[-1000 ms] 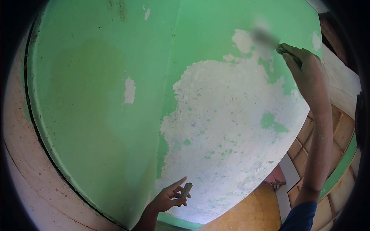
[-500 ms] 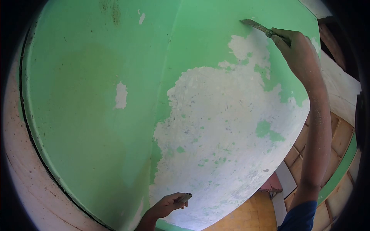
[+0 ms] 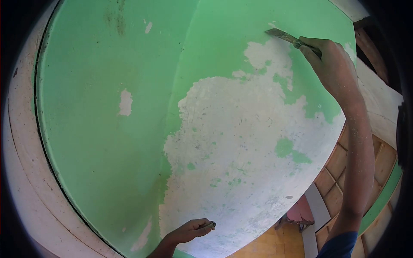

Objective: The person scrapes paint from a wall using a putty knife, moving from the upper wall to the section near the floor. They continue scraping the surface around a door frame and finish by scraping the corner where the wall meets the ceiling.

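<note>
At the upper right my right hand [image 3: 329, 60] is wrapped round the handle of a paint scraper [image 3: 278, 34]. The scraper's flat blade lies against the green painted wall [image 3: 112, 163], just above a large whitish patch [image 3: 232, 129] with ragged paint edges. At the bottom my left hand [image 3: 189, 231] is closed on a short thin stick-like thing [image 3: 210, 226] with a dark tip. Most of that thing is hidden in my fingers, so its kind cannot be told. It is near the lower part of the whitish patch.
Smaller bare spots [image 3: 125, 102] dot the green surface on the left. A dark groove [image 3: 41, 124] runs along the curved left edge. At lower right are a red-topped stool [image 3: 301, 210], yellowish floor tiles [image 3: 275, 241] and a wooden lattice panel [image 3: 331, 180].
The scraper blade has moved slightly down and left, and a small pale scrape now shows above it. My left hand has turned a little. The whole view has shifted slightly.
</note>
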Demonstrator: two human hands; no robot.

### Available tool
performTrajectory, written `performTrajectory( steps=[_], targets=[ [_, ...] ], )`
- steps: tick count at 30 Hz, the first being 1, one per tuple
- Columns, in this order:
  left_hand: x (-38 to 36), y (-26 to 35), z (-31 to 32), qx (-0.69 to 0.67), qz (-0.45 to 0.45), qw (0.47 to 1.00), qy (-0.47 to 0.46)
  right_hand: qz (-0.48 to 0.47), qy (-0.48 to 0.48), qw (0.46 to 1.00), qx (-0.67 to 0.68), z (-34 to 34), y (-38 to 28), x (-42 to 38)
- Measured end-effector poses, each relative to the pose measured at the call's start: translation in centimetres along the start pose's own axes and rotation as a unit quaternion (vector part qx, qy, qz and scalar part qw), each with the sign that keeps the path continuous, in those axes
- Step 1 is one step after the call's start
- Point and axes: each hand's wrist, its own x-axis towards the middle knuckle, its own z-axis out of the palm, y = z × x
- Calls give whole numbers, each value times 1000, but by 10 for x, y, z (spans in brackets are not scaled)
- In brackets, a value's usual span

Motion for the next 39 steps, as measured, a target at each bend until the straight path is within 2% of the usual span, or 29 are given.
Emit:
performTrajectory(
  steps=[5,8,11,13,14,17,19,23,26,28,32,34,38,39],
  targets=[
    [23,-14,14,36,-8,999,-25,11,16,1000,13,14,10,7],
    [36,-23,27,33,-15,999,-26,-19,30,997,67,18,17,10],
    [51,-29,38,25,-20,999,-35,23,-13,994,105,14,12,11],
    [59,-31,45,19,-28,999,-41,-23,20,990,138,20,20,16],
    [63,-33,48,23,-33,998,-42,-17,20,990,139,20,22,15],
    [78,-42,49,45,-9,999,-28,20,0,993,114,14,15,11],
    [87,-50,44,61,-16,998,-3,-24,6,997,72,8,20,8],
    [98,-63,37,32,-16,999,30,-39,7,999,3,-8,28,-2],
    [106,-76,32,14,-19,999,41,-46,60,997,-20,0,30,-5],
    [109,-80,33,27,-19,997,68,-20,25,998,-53,5,18,-1],
    [114,-87,31,28,-22,997,63,-19,30,997,-63,21,8,10],
    [115,-89,28,14,-23,998,48,52,-84,994,-36,5,1,17],
    [112,-91,28,74,-19,994,76,98,-100,989,-52,6,-1,17],
    [111,-90,29,90,-17,992,85,43,-35,996,-75,4,2,5]
  ],
)
